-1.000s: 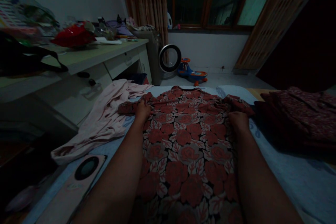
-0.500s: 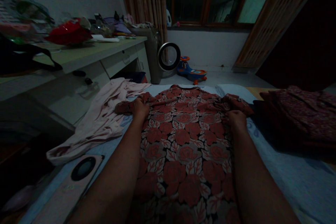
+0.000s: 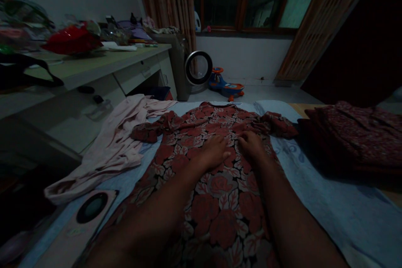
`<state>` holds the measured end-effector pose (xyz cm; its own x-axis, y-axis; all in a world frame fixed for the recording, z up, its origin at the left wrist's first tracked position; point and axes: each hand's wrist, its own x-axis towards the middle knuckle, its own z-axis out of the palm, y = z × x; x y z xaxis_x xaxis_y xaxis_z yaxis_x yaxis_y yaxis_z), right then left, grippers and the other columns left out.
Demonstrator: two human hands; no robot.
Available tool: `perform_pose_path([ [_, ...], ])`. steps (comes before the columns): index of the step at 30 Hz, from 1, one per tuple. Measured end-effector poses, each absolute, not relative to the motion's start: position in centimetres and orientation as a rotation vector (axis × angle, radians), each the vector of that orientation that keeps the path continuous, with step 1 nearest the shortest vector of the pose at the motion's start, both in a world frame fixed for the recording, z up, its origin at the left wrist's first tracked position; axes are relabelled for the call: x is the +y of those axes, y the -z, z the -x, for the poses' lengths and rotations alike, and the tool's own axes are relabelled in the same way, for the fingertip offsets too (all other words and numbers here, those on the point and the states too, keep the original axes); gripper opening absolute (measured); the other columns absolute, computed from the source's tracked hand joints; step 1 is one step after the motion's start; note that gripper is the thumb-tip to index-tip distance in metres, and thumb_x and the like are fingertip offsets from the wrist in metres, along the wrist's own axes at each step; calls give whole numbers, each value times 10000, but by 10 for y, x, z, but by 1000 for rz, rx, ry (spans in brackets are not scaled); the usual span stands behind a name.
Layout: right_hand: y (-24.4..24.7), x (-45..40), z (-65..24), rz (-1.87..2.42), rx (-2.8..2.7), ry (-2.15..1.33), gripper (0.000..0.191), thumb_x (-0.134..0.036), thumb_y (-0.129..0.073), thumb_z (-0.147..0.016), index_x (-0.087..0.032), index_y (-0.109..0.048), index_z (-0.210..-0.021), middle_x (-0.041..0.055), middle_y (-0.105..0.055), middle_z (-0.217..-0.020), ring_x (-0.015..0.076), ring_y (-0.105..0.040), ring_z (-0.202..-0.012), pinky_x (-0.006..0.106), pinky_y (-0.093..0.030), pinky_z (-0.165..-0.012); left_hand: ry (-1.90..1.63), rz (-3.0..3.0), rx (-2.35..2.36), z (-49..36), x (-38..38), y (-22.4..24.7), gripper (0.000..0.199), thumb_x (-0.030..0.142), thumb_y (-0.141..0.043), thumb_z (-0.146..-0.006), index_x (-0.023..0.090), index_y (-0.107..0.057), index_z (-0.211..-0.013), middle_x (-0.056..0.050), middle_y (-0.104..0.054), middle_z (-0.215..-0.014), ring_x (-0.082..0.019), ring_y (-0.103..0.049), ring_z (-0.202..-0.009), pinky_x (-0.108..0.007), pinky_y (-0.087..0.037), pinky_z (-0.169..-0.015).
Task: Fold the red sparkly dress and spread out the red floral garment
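A short-sleeved dress [image 3: 220, 192] with a red and grey rose print lies spread face up, its neckline at the far end and sleeves out to both sides. My left hand [image 3: 215, 150] rests palm down on its upper middle, fingers stretched out and the thumb apart. Just to the right, my right hand [image 3: 251, 144] touches the same cloth with its fingers slightly bent and nothing visible in them. The dress's lower end runs out of view between my forearms.
A light blue bedspread [image 3: 329, 201] lies under the dress. Pale pink clothing [image 3: 116, 134] and a box with a dark round spot [image 3: 67, 226] lie left. Folded dark red clothes [image 3: 361, 138] are stacked right. Beyond stand a cluttered desk [image 3: 125, 63], an open washer door [image 3: 198, 68] and a blue ride-on toy [image 3: 224, 86].
Both hands have left the sides near the sleeves and come inward to the middle of the dress. The dress's left side now spreads wider. The view has shifted slightly.
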<state>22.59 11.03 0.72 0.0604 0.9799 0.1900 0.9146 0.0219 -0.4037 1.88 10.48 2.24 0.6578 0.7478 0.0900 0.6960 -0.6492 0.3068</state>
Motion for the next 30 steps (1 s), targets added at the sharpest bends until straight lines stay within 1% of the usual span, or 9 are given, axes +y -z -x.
perform_pose_path([
  [3,-4,109,-232,2110,-1829,-74,319,-270,-494,-867,-168,-730,-1056,136,-657,-1115,265,-589,-1052,354,-423,-930,-243,-2621,1220,-22,100,-4,601,467,-507,-934,229,-394,-1475,-119,-349,-1583,-338,-241,-1487,-540,-224,-1191],
  [5,-5,108,-238,2214,-1734,-39,367,-303,-494,-878,-183,-705,-1154,161,-610,-1203,307,-559,-1118,408,-418,-955,-219,-2587,1255,-20,101,1,643,517,-492,-934,263,-348,-1507,-109,-290,-1616,-358,-196,-1501,-568,-200,-1192],
  [8,-6,106,-245,2304,-1598,-55,443,-359,-503,-882,-205,-648,-1272,175,-555,-1280,350,-520,-1180,463,-416,-967,-252,-2564,1278,-18,104,2,693,573,-490,-923,252,-334,-1517,-124,-259,-1626,-369,-204,-1497,-574,-199,-1190],
  [10,-5,105,-247,2338,-1525,-58,482,-375,-516,-876,-204,-620,-1314,177,-538,-1300,354,-512,-1192,475,-412,-978,-342,-2571,1272,-16,106,2,671,578,-449,-944,220,-352,-1504,-132,-311,-1603,-344,-257,-1480,-551,-219,-1190],
  [15,-7,105,-243,2359,-1444,48,443,-344,-520,-867,-144,-649,-1241,197,-563,-1239,347,-515,-1156,476,-403,-974,-527,-2528,1392,-12,114,2,430,386,-368,-1006,237,-454,-1400,-85,-510,-1465,-250,-437,-1363,-480,-368,-1110],
  [19,-8,108,-231,2100,-1601,165,348,-245,-509,-862,-133,-670,-1150,176,-585,-1185,306,-515,-1130,431,-395,-979,-474,-2584,1470,-10,118,6,436,329,-456,-963,275,-447,-1396,-60,-499,-1479,-251,-408,-1386,-550,-277,-1160],
  [23,1,111,-219,1805,-1989,-60,277,-218,-491,-875,-182,-695,-1058,112,-626,-1143,247,-535,-1104,373,-387,-991,-395,-2600,1500,-10,119,8,532,426,-479,-950,297,-380,-1456,-64,-403,-1558,-257,-339,-1441,-559,-239,-1181],
  [27,8,111,-214,1927,-2037,-112,306,-291,-519,-888,-221,-675,-1142,95,-598,-1274,272,-518,-1176,415,-369,-1000,-295,-2567,1501,-8,120,4,581,538,-395,-971,283,-349,-1491,-75,-341,-1599,-266,-301,-1468,-561,-230,-1184],
  [30,7,109,-213,2017,-2028,-68,365,-338,-489,-918,-222,-632,-1233,106,-566,-1343,286,-497,-1231,437,-356,-1022,-289,-2528,1508,-4,123,0,548,513,-288,-1009,271,-355,-1497,-63,-348,-1598,-247,-298,-1472,-544,-236,-1186],
])
